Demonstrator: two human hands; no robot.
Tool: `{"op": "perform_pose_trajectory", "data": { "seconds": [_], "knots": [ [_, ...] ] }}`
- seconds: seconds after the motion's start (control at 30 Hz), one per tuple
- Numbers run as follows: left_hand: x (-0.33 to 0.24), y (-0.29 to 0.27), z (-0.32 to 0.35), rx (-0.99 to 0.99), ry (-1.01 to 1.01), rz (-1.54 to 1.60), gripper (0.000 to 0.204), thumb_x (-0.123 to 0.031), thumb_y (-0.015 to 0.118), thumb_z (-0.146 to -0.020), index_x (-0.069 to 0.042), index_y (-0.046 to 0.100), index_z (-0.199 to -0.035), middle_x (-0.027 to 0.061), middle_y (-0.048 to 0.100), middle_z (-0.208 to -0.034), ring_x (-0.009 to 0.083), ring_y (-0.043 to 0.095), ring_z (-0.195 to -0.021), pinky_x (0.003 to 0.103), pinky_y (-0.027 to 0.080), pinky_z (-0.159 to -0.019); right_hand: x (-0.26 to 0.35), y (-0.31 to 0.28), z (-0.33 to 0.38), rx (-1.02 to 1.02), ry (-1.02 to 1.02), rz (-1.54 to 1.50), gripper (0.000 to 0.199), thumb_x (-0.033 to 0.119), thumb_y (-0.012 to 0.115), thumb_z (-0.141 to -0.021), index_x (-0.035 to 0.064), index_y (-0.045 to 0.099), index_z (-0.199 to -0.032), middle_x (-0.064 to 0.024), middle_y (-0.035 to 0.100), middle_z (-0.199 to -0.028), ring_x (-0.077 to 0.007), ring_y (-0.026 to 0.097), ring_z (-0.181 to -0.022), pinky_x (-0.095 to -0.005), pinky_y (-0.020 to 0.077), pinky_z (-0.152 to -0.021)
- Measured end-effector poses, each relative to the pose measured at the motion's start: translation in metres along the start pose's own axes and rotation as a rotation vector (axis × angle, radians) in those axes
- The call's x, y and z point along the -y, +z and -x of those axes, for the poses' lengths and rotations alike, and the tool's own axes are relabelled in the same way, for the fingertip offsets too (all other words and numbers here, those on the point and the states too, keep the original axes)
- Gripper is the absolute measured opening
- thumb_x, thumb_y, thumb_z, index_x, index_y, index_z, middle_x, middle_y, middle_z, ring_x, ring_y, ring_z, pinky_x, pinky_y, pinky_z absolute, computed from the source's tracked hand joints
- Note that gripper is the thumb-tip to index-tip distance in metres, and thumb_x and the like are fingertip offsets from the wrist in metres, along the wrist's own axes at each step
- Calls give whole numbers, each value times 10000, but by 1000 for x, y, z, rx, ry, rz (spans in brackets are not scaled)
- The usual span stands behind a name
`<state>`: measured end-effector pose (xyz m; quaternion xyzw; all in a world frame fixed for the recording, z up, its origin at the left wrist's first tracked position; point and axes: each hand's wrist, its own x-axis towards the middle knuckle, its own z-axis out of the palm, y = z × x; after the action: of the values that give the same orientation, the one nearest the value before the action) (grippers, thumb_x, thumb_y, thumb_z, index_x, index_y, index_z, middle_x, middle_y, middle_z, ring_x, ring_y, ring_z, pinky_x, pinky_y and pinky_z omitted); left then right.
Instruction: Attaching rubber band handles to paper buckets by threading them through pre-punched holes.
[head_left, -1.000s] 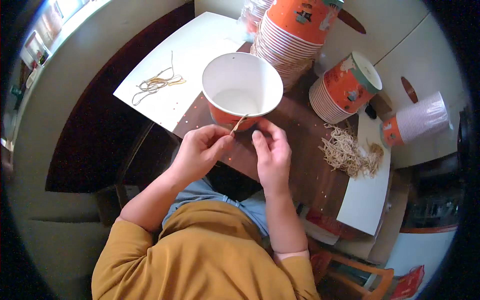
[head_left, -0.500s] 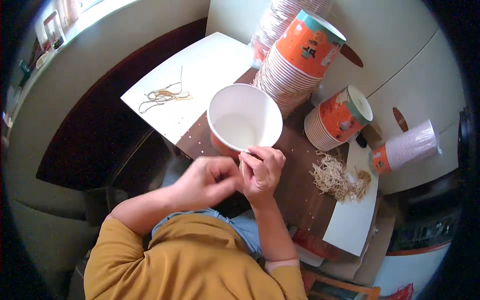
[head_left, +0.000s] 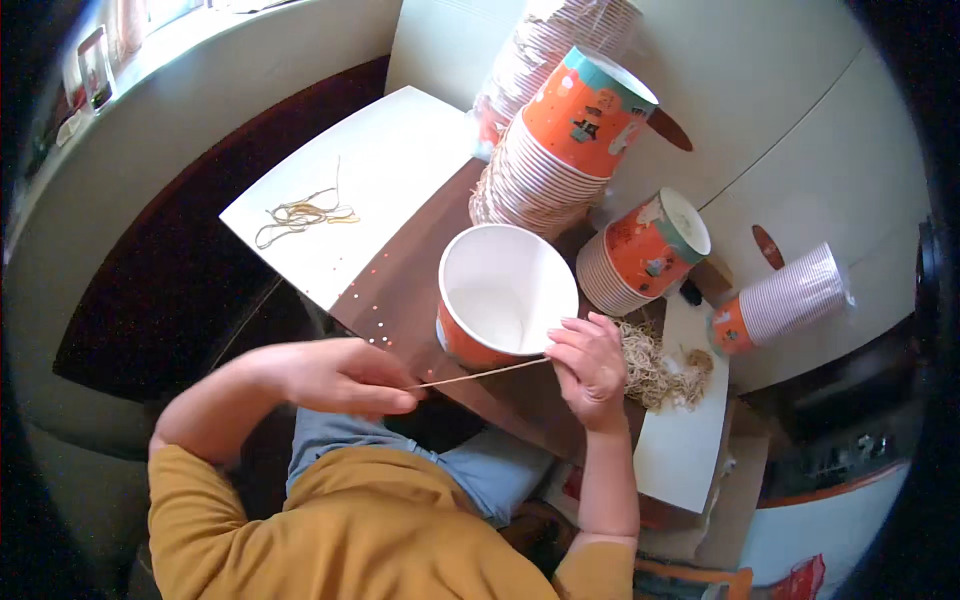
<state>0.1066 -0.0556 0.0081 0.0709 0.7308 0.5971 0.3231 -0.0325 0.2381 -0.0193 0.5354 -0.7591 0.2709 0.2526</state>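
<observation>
A person in a mustard-yellow top sits at a brown counter (head_left: 420,270) and stretches a thin tan string (head_left: 480,374) taut between both hands. The left hand (head_left: 335,375) has its fingers (head_left: 395,400) closed in a pinch on one end of the string, just over the counter's near edge. The right hand (head_left: 588,362) has its fingers (head_left: 562,350) curled shut on the other end, right beside the rim of an open orange paper cup (head_left: 505,295) with a white inside. The string runs almost level in front of the cup's lower side, close to its wall; whether it touches the cup cannot be told.

Just right of the right hand, a heap of tan strings (head_left: 662,368) lies partly on a white sheet (head_left: 680,460). Behind the cup, a tall stack of orange paper cups (head_left: 560,150) leans, a shorter stack (head_left: 645,250) stands beside it, and another stack (head_left: 785,300) lies on its side further right. To the left, a white board (head_left: 370,170) carries a small tangle of strings (head_left: 300,214), well apart from both hands.
</observation>
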Motion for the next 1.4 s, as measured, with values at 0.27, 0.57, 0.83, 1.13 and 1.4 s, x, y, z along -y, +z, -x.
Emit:
{"op": "perform_pose_trajectory", "data": {
  "seconds": [0.27, 0.57, 0.83, 1.13, 1.4],
  "knots": [
    [-52, -16, -4, -236, 421, -291, 273, -230, 546, -947, 11, 658, -884, 51, 582, -656, 115, 502, -595, 289, 443, -570, 31, -40, -30, 343, 503, -822, 922, 342, 807, -675, -6, 338, -1389, -170, 490, -1340, -250, 446, -1265, -400, 278, -1097],
    [-71, -60, -62, -120, 252, 29, 307, -310, 565, -941, -42, 648, -817, -20, 578, -666, 59, 502, -575, 204, 413, -549, 11, -34, -68, -111, 881, -957, 197, 155, 516, -923, 63, 631, -791, 31, 519, -600, -26, 407, -504, -186, 307, -476],
    [-38, -60, -68, -136, 191, 290, 279, -271, 563, -944, -32, 648, -827, -10, 578, -682, 53, 487, -561, 194, 408, -530, -33, -49, -31, 16, 768, -670, 146, 109, 555, -842, -2, 621, -773, -21, 568, -643, -100, 513, -575, -230, 392, -556],
    [-62, -42, -89, -11, 222, 116, 276, -260, 576, -932, -18, 655, -823, -9, 579, -650, 58, 468, -532, 195, 367, -493, 27, 12, -91, 254, 809, -1299, 748, 359, 668, -864, -16, 288, -1388, -124, 524, -1143, -157, 559, -973, -279, 460, -862],
    [-60, -45, -81, -12, 116, 480, 335, -302, 520, -941, 2, 649, -885, 62, 627, -738, 108, 581, -666, 231, 451, -609, 27, 10, -90, 261, 830, -1025, 272, 232, 587, -939, -22, 641, -1022, -29, 653, -862, -75, 573, -768, -222, 472, -703]
  ]
}}
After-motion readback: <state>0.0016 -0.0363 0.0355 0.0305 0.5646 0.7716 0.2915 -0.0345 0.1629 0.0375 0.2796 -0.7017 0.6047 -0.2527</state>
